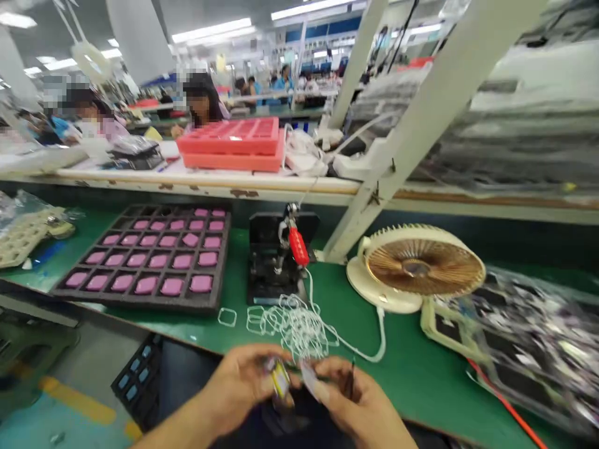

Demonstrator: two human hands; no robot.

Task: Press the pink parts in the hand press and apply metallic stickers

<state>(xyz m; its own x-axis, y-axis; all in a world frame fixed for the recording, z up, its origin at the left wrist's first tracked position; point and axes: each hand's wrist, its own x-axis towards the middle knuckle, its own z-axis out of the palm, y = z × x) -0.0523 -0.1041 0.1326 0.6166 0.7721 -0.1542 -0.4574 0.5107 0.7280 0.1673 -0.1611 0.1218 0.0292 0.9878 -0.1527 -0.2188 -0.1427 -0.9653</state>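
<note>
My left hand (238, 383) is closed on a small device (281, 379) with a yellow-and-silver face, blurred, near the bench's front edge. Beside it, my right hand (360, 396) pinches a thin whitish translucent piece (307, 377). A slim dark pointed tool (352, 374) stands up from the right fingers; its lower part is hidden. The two hands are close together. Just beyond them is a pile of thin white square rings (304, 327). Behind the pile stands a black clamp fixture (266, 280) with a red handle (298, 246).
A dark foam tray (140, 302) of pink square pieces (159, 260) lies at left. To the right are a cream fan (416, 268) and bagged parts (538, 337). A shelf (210, 181) with red trays (229, 146) crosses behind, cut by a slanted post (412, 137). Co-workers sit beyond.
</note>
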